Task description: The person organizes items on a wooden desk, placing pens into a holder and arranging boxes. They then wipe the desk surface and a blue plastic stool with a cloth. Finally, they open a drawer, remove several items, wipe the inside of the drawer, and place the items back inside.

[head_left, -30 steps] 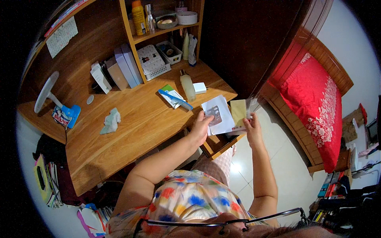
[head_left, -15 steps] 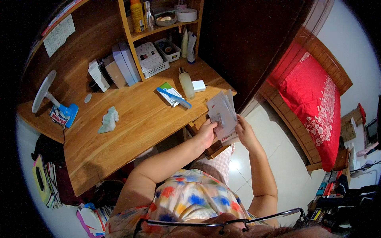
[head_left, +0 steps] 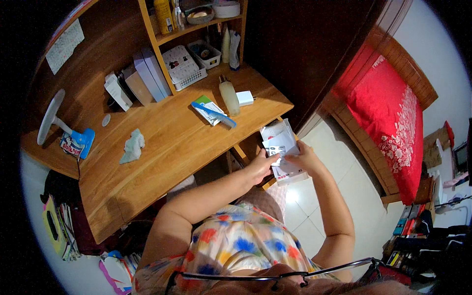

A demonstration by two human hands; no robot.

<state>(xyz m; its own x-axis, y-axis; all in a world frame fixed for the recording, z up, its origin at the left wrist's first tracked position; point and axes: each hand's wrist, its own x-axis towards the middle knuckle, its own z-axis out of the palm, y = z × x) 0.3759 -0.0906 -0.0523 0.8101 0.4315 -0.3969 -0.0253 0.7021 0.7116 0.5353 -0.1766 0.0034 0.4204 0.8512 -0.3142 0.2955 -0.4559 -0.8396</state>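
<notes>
A stack of white papers and flat packets (head_left: pixel 284 138) is between my hands, above the right front edge of the desk. My left hand (head_left: pixel 260 167) grips its near left side, thumb on top. From the other side my right hand (head_left: pixel 306 160) holds it, thumb laid across the upper sheet. The top piece carries small dark pictures; a piece with red print pokes out on the near side. Whether these are sheets, envelopes or thin boxes is hard to make out. Beneath my hands a wooden drawer (head_left: pixel 242 153) stands pulled out, its inside mostly hidden.
On the wooden desk (head_left: pixel 167 142) are a blue comb (head_left: pixel 214 115) on a green and white packet, a pale bottle (head_left: pixel 229 97), a white charger (head_left: pixel 245 98), a crumpled tissue (head_left: pixel 132 146) and a round mirror (head_left: pixel 51 117). Baskets fill the shelf. A red-covered bed (head_left: pixel 383 118) lies right.
The stack has tilted and shifted slightly down, its pieces fanned apart. My right thumb has moved onto the top sheet, and a piece with dark pictures now shows.
</notes>
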